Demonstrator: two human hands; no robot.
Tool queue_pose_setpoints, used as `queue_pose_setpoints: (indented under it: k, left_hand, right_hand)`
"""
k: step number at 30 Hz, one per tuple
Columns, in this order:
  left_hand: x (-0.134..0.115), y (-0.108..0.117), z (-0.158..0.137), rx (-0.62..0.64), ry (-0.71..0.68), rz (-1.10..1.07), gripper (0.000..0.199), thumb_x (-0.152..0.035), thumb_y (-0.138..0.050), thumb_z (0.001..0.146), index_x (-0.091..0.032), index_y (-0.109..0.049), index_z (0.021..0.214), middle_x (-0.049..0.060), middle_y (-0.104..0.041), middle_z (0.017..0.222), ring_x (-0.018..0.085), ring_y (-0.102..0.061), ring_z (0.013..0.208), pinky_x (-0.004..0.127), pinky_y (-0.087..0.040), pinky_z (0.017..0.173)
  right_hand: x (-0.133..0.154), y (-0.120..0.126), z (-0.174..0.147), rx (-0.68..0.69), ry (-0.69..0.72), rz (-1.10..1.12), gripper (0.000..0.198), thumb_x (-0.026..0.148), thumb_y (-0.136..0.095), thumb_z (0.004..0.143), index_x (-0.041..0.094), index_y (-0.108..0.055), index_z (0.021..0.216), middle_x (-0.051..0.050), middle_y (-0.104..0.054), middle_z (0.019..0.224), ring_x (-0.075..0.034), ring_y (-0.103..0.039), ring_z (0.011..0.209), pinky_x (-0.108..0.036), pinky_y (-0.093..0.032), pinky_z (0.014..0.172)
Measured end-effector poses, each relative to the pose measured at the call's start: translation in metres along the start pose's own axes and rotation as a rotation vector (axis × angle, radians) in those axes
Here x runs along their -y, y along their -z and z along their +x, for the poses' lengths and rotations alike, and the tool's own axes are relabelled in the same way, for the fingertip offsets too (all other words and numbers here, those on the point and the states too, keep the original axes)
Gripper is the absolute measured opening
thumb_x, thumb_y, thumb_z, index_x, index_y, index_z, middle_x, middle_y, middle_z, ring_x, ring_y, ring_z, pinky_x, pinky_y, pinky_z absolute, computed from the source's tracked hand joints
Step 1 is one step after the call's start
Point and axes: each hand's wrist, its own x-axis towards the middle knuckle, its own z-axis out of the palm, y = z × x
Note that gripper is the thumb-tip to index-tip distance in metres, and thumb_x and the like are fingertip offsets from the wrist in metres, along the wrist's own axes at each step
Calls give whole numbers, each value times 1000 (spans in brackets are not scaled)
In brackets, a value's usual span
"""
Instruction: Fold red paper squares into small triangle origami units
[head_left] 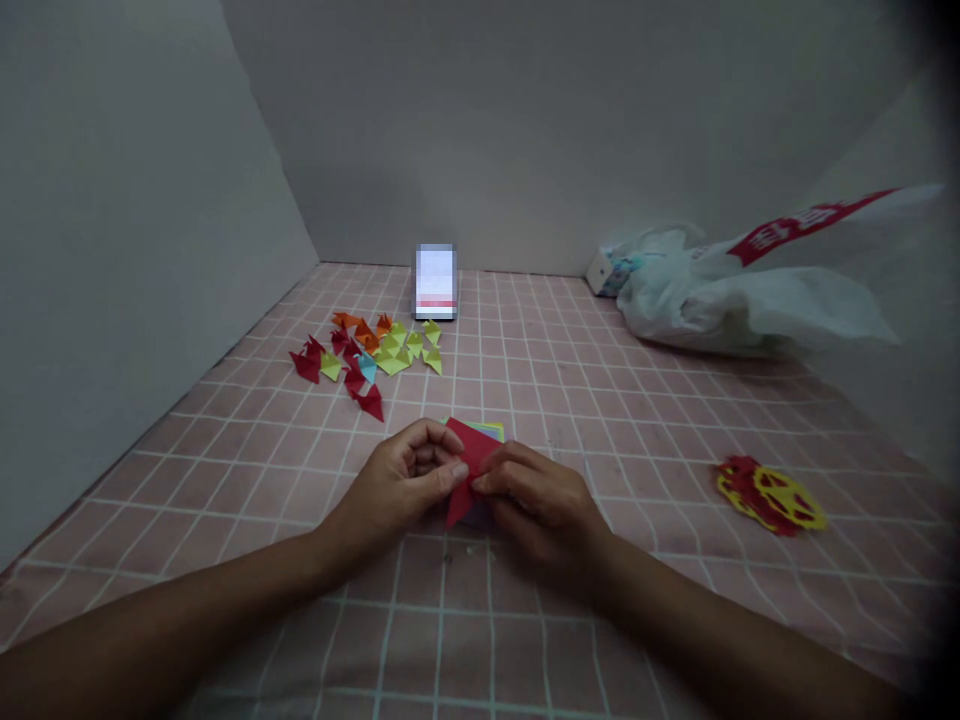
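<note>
A folded piece of red paper is held just above the table, between my two hands. My left hand pinches its left side, thumb against the curled fingers. From the right, my right hand grips the paper's other side with bent fingers. One pointed red flap hangs down between the hands. Beneath lies a stack of coloured paper, with yellow and blue edges showing behind the red piece; most of the stack is hidden.
Several small folded paper figures in red, orange, yellow and blue lie at the back left. A lit phone stands behind them, its screen blurred. Red and yellow paper cutouts rest at right. A white plastic bag sits at the back right beside a small box.
</note>
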Motion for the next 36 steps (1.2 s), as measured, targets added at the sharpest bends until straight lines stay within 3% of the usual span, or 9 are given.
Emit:
queue_pose_setpoints:
  k: [4, 9, 13, 20, 31, 36]
  left_hand:
    - [-2, -1, 2, -17, -70, 33, 18, -26, -70, 78, -17, -55, 84, -4, -58, 73, 9, -54, 66, 20, -43, 61]
    - [-6, -1, 1, -48, -188, 68, 12, -21, -68, 77, -16, -58, 81, -3, -59, 73, 9, -55, 67, 20, -45, 63]
    - [-5, -1, 0, -48, -263, 150, 6, -17, -65, 80, -17, -59, 81, -4, -59, 73, 9, -55, 66, 19, -46, 62]
    - [-1, -1, 2, -71, -275, 213, 4, -14, -64, 80, -16, -60, 80, -4, -57, 72, 7, -52, 63, 17, -42, 58]
    - [-3, -2, 1, -85, -202, 192, 8, -19, -66, 79, -17, -58, 79, -5, -56, 71, 8, -52, 63, 20, -42, 59]
    - [-2, 0, 1, -34, -135, 263, 11, -25, -65, 81, -17, -62, 88, -1, -63, 78, 12, -58, 73, 23, -45, 66]
  right_hand:
    - [2, 2, 3, 3, -64, 89, 19, 3, -50, 86, 18, -62, 88, -5, -64, 87, -16, -59, 80, -28, -48, 71]
    - [6, 5, 5, -20, -548, 537, 12, 26, -54, 92, 17, -62, 95, -1, -62, 72, -12, -58, 62, -23, -45, 57]
    - [3, 0, 1, 53, -798, 773, 32, 44, -54, 93, 16, -58, 78, 2, -57, 58, -8, -52, 43, -20, -37, 43]
    - [1, -2, 2, 87, -879, 817, 28, 40, -60, 88, 17, -57, 73, 4, -57, 54, -6, -49, 37, -17, -34, 38]
    - [3, -3, 4, 95, -893, 735, 24, 36, -60, 86, 18, -54, 70, 5, -54, 50, -7, -46, 38, -18, -32, 38]
    - [8, -2, 6, 73, -865, 571, 24, 35, -59, 87, 18, -54, 70, 6, -49, 48, -6, -41, 39, -19, -28, 39]
